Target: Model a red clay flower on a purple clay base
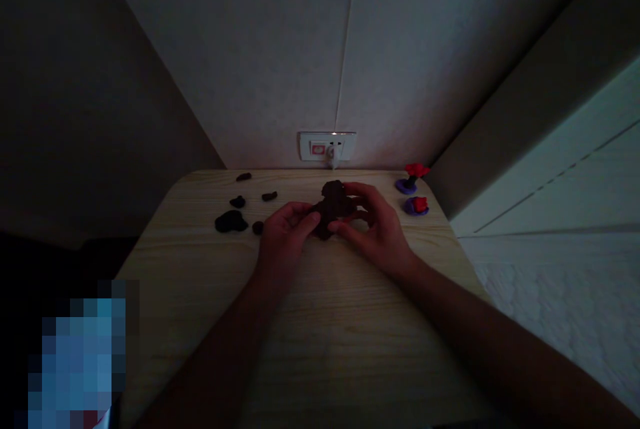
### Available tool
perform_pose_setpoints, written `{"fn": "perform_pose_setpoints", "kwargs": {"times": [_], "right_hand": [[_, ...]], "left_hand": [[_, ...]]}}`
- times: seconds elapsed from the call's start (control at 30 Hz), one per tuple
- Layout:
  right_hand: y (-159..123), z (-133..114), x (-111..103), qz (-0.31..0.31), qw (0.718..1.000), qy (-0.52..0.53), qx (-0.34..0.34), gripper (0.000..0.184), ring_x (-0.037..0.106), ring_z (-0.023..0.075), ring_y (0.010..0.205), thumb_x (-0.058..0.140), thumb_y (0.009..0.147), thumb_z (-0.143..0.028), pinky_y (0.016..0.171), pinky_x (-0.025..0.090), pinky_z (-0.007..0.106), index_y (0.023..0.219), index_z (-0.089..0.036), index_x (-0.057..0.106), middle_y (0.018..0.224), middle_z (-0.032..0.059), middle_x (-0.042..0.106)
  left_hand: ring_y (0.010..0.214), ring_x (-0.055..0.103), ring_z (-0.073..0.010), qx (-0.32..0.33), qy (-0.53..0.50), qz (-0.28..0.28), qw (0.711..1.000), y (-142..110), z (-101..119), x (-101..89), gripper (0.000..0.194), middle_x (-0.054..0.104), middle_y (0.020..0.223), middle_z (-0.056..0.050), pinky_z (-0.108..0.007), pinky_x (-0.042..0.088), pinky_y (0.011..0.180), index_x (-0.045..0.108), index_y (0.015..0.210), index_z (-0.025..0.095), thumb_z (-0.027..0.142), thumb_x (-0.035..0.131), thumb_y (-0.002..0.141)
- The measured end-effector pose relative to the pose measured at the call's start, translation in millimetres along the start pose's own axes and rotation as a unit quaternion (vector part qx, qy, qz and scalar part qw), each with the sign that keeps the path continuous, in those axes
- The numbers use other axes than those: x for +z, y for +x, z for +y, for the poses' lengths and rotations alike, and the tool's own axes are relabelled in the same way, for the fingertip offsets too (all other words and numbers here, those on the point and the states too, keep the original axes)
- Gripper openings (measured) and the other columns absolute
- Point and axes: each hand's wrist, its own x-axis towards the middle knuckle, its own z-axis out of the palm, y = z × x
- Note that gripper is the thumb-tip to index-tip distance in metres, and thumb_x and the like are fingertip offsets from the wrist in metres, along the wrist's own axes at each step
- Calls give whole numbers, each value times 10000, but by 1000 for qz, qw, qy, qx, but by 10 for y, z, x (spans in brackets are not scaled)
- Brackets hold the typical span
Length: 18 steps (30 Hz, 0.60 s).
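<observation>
A dark brown clay figure [333, 206] stands near the far middle of a light wooden table [320, 322]. My left hand [284, 232] pinches its left side with thumb and fingers closed on it. From the right, my right hand [376, 222] curls around the figure and grips it. The lower part of the figure is hidden between my fingers.
Several dark clay lumps [231, 221] lie on the table to the left of my hands. Two purple-and-red clay flowers [415, 204] stand at the far right corner. A wall socket [327, 146] sits behind the table. A white cabinet [560, 176] borders the right side.
</observation>
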Motion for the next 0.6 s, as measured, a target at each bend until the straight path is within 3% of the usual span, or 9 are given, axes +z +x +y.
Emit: {"fn": "perform_pose_setpoints", "kwargs": {"times": [0.23,0.6], "right_hand": [[-9,36,-10,-31,999,-13,-7,711,669,259,1080,851,780,-375,783,630,348,1413,-249,553,1335,141,628],[-30,22,-19,-51,996,-66,18,492,711,249,941,766,839,-382,860,603,414,1287,-201,674,1102,109,742]], "left_hand": [[663,674,-138,30,46,-16,998,-8,12,-10,253,742,794,-20,-273,547,660,692,857,162,288,848,702],[771,709,-185,47,91,-43,994,-43,41,12,236,754,845,-33,-317,573,732,716,864,182,316,843,717]]}}
